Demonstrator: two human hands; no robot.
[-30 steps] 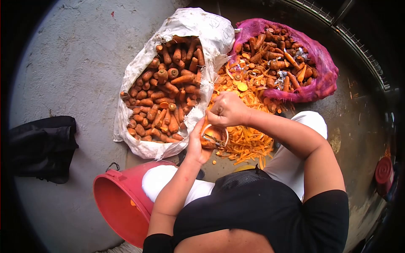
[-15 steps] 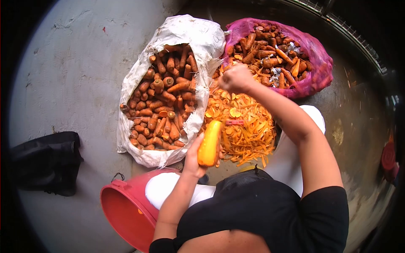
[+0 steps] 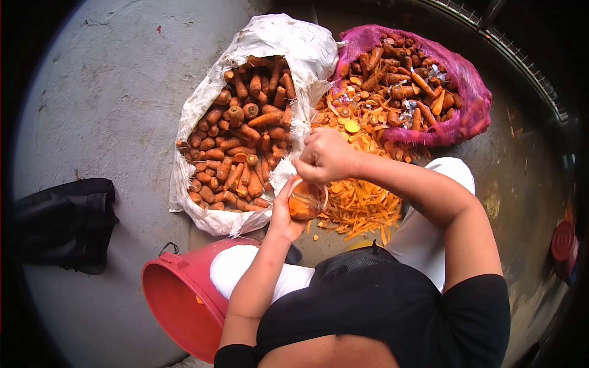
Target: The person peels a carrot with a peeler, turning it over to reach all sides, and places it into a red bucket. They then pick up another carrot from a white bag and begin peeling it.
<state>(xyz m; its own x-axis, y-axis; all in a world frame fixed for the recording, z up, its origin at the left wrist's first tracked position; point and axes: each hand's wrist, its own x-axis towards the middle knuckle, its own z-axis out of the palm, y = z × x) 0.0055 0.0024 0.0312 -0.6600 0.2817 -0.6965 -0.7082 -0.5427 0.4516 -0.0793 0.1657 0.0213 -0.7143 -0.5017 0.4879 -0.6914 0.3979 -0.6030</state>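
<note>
My left hand is closed around a carrot, which points up towards my right hand. A pale curved band loops over the carrot's upper end. My right hand is closed in a fist right above that end, its fingertips beside the band; what it grips is hidden. Beneath both hands lies a heap of carrot peelings, with a bright cut carrot slice towards the back. Left of my hands stands a white sack full of unpeeled carrots.
A magenta mesh bag of carrots and scraps lies at the back right. At the lower left, a red bucket is tipped beside my leg. A black cloth-like item lies on the grey floor at far left. A metal grate runs along the upper right.
My right hand has come down and left from near the mesh bag to the carrot's upper end. The carrot in my left hand has turned, showing less of its bright side.
</note>
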